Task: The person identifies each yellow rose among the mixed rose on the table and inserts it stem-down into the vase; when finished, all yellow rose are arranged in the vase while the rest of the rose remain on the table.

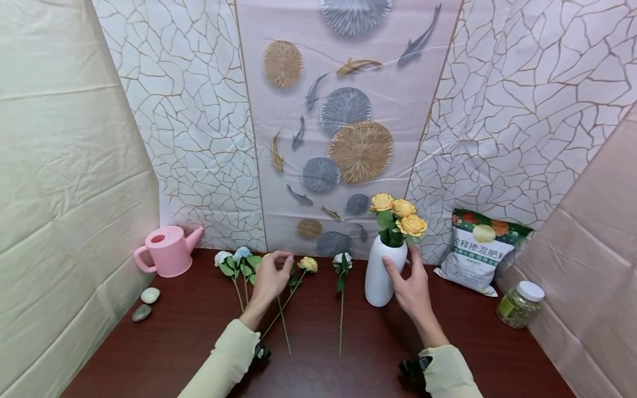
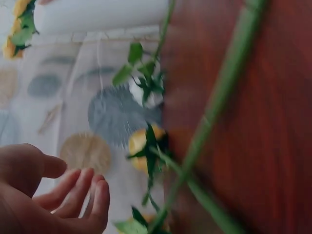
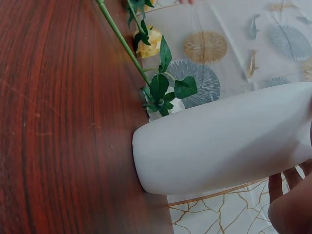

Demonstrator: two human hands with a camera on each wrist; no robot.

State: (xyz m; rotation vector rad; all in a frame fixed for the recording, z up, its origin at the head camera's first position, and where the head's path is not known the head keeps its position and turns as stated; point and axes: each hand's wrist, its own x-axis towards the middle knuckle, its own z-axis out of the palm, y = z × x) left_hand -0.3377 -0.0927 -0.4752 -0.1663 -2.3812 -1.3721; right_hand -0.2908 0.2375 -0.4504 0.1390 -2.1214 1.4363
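Note:
My right hand (image 1: 414, 290) holds the upper right side of a white vase (image 1: 376, 282), thumb across its front. The vase stands upright on the table, with several yellow roses (image 1: 403, 209) and green leaves rising from its mouth. In the right wrist view the vase (image 3: 214, 146) fills the middle, and part of the hand (image 3: 290, 202) shows at its side. My left hand (image 1: 270, 279) hovers over the loose flower stems, fingers loosely bent. Nothing is between thumb and fingers of that hand (image 2: 63, 195) in the left wrist view. A yellow rose (image 1: 308, 264) lies just right of it.
A white flower (image 1: 342, 260) lies between the hands, stem toward me. White (image 1: 222, 257) and blue flowers (image 1: 241, 254) lie left. A pink watering can (image 1: 169, 254) and two stones (image 1: 150, 295) stand far left. A fertilizer bag (image 1: 478, 254) and a lidded jar (image 1: 520, 305) are at right.

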